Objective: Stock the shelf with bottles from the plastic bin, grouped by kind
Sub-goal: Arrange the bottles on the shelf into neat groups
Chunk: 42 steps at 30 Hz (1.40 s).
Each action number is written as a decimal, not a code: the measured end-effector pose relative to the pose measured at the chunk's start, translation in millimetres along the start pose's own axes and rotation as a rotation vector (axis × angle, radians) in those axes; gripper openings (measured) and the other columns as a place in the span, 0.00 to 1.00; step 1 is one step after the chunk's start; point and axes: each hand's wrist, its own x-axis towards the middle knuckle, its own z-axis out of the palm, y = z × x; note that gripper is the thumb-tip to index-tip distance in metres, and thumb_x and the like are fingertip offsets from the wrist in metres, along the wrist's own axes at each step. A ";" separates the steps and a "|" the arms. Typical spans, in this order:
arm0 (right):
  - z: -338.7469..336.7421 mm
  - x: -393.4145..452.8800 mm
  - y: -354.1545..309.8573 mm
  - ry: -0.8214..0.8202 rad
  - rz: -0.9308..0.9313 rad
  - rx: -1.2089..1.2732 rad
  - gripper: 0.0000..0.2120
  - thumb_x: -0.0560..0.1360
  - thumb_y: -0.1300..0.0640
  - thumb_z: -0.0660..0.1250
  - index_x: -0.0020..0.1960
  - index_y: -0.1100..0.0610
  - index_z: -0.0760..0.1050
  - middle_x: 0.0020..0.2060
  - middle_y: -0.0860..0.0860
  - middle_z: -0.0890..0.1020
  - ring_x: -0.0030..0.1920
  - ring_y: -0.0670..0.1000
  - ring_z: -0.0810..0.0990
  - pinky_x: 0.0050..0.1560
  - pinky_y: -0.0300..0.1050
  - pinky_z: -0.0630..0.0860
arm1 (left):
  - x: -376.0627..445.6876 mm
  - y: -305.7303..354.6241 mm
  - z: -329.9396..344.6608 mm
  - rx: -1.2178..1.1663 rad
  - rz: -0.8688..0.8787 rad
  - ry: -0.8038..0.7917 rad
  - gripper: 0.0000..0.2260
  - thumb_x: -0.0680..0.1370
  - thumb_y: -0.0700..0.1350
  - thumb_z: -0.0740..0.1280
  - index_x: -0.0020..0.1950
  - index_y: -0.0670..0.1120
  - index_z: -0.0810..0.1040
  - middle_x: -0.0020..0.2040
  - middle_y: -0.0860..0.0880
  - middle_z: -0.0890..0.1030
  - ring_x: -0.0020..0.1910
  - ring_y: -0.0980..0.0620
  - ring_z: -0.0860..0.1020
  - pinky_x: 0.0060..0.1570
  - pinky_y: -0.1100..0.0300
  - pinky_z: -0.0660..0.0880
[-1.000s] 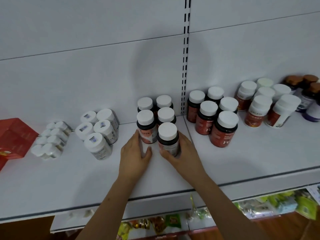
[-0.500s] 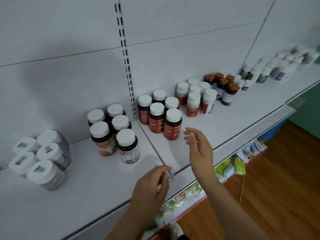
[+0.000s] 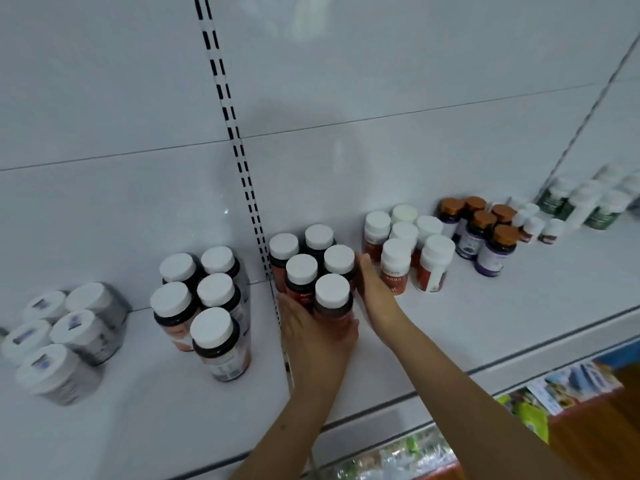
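We see a white shelf (image 3: pixel 485 327) and white caps (image 3: pixel 331 289) on dark red-labelled bottles (image 3: pixel 334 315). Farther right, orange caps (image 3: pixel 505 233) top purple bottles (image 3: pixel 490 259).

Five dark red-labelled bottles (image 3: pixel 302 271) with white caps stand at the centre, and five dark bottles (image 3: pixel 211 332) at 9 o'clock of them. Farther toward 9 o'clock lie five silver jars (image 3: pixel 74 329); toward 3 o'clock, six white-bodied bottles (image 3: pixel 394 259) and five orange-capped bottles (image 3: pixel 504 237).
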 end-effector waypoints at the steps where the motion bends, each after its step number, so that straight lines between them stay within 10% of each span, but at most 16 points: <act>1: 1.8 5.3 -3.5 -0.009 0.002 0.029 0.17 0.83 0.41 0.53 0.55 0.46 0.78 0.52 0.40 0.84 0.61 0.45 0.79 0.64 0.47 0.74 | 2.6 3.1 3.2 0.000 -0.015 0.018 0.59 0.65 0.63 0.75 0.80 0.41 0.41 0.79 0.42 0.57 0.77 0.45 0.59 0.76 0.50 0.58; 4: 1.7 22.2 -5.3 -0.030 0.001 0.073 0.20 0.82 0.38 0.53 0.57 0.47 0.79 0.53 0.39 0.84 0.58 0.41 0.80 0.60 0.38 0.73 | 8.4 2.2 3.5 -0.012 0.020 0.047 0.56 0.62 0.62 0.75 0.80 0.49 0.46 0.76 0.50 0.65 0.73 0.48 0.67 0.72 0.48 0.65; 9: 1.4 34.4 5.6 -0.073 0.057 0.055 0.33 0.75 0.27 0.51 0.72 0.43 0.70 0.69 0.40 0.74 0.70 0.42 0.70 0.75 0.51 0.61 | 12.9 -10.9 -25.7 -0.122 0.080 -0.140 0.43 0.66 0.52 0.77 0.75 0.62 0.57 0.67 0.64 0.73 0.66 0.62 0.73 0.64 0.58 0.72; 13: 5.4 28.3 11.2 -0.113 0.068 0.098 0.26 0.82 0.38 0.48 0.73 0.49 0.70 0.67 0.46 0.77 0.66 0.45 0.74 0.65 0.41 0.69 | 9.6 -18.3 -46.7 -0.134 0.046 -0.269 0.35 0.70 0.43 0.76 0.68 0.65 0.62 0.61 0.74 0.73 0.63 0.72 0.71 0.58 0.74 0.69; 16: 12.3 18.6 13.1 -0.120 0.049 0.103 0.23 0.83 0.41 0.49 0.72 0.48 0.71 0.64 0.45 0.79 0.62 0.43 0.77 0.53 0.33 0.71 | 10.4 -19.3 -50.6 -0.181 0.010 -0.306 0.34 0.71 0.41 0.77 0.71 0.57 0.64 0.61 0.67 0.77 0.62 0.66 0.75 0.58 0.72 0.70; 20: 17.0 14.6 21.4 -0.110 -0.017 0.081 0.22 0.83 0.40 0.50 0.71 0.45 0.70 0.64 0.42 0.79 0.62 0.38 0.76 0.63 0.38 0.71 | 16.7 -17.5 -47.4 -0.170 -0.004 -0.280 0.27 0.70 0.42 0.77 0.65 0.44 0.70 0.55 0.52 0.82 0.56 0.53 0.80 0.56 0.60 0.76; 33: 21.8 20.5 12.7 -0.025 -0.046 0.110 0.20 0.85 0.46 0.48 0.68 0.49 0.73 0.62 0.46 0.79 0.63 0.44 0.77 0.63 0.42 0.71 | 18.6 -19.2 -53.2 -0.189 -0.065 -0.296 0.22 0.70 0.39 0.77 0.61 0.52 0.75 0.54 0.58 0.83 0.55 0.61 0.80 0.53 0.71 0.73; 42: 24.1 15.3 12.2 0.004 -0.057 0.053 0.23 0.84 0.42 0.49 0.70 0.49 0.72 0.66 0.48 0.77 0.67 0.47 0.74 0.72 0.52 0.67 | 11.1 -10.6 -57.5 -0.242 -0.099 -0.330 0.39 0.67 0.37 0.80 0.73 0.46 0.64 0.55 0.60 0.82 0.54 0.66 0.80 0.49 0.76 0.73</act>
